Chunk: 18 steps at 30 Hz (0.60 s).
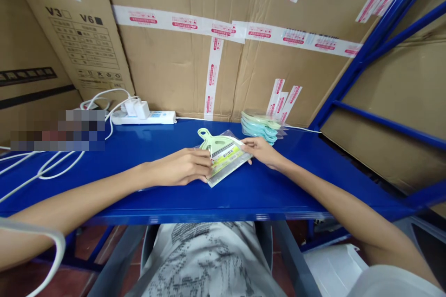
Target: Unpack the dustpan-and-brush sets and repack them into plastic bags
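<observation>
Between my hands is a light green mini dustpan and brush set (223, 151) in a clear plastic bag, with a yellow printed label and a looped handle pointing away from me. My left hand (186, 166) grips the bag's left side, its fingers curled over the edge. At the upper right corner, my right hand (262, 150) pinches the bag between thumb and fingers. The package is tilted on or just above the blue table (167, 199); I cannot tell which. Behind my right hand lies a stack of bagged green and light blue sets (261, 126).
A white power strip (156, 117) with plugged-in chargers stands at the back left, its white cables (62, 167) trailing over the table. Large taped cardboard boxes (174, 69) wall the back. A blue metal frame (365, 60) rises at the right.
</observation>
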{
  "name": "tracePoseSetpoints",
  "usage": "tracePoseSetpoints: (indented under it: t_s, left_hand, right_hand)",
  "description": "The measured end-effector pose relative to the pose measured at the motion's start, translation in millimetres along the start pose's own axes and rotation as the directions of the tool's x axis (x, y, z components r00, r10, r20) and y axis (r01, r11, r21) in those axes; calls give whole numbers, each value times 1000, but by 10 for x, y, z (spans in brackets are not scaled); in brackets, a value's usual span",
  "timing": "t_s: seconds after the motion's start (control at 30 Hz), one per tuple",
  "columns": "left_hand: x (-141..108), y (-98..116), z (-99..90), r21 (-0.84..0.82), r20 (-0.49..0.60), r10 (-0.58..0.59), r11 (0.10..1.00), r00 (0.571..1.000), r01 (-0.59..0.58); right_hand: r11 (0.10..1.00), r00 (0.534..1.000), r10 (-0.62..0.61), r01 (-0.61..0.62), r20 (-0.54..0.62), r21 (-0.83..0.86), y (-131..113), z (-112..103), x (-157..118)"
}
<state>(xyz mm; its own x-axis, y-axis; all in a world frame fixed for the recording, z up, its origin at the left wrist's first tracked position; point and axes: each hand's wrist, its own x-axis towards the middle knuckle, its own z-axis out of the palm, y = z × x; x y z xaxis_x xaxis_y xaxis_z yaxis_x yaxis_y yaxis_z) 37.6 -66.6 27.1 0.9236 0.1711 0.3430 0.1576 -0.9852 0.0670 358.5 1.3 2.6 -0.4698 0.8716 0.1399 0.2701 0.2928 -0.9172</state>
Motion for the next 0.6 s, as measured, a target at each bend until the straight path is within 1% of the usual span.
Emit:
tracePoseSetpoints:
  t_s: [0.07, 0.17, 0.3, 0.37, 0.43, 0.5, 0.6]
  left_hand:
    - [1, 2, 31, 15, -21, 16, 1000, 1000, -15]
    - [-2, -2, 83, 77, -79, 42, 996, 996, -36]
    - [-17, -1, 68, 209, -174, 37, 978, 984, 1]
    - [-35, -21, 24, 218, -229, 15, 975, 973, 36]
    - [-59, -67, -21, 183, -273, -10, 981, 962, 62]
    - [-85, -128, -53, 158, -281, -15, 985, 960, 62]
    - [-114, -194, -59, 198, -259, 9, 979, 966, 44]
  right_hand:
    - [1000, 1000, -29, 29, -10, -8, -25, -9, -3]
    - [997, 993, -70, 69, -100, -17, -63, -26, 3]
    - [998, 984, -43, 33, -171, -60, -86, -64, 2]
    - [998, 984, -23, 11, -179, -64, -85, -91, 3]
    - [998, 984, -7, -4, -177, -62, -83, -130, 7]
    - [998, 985, 17, -27, -169, -55, -87, -178, 10]
    - [996, 990, 72, -78, -119, -46, -110, -234, 2]
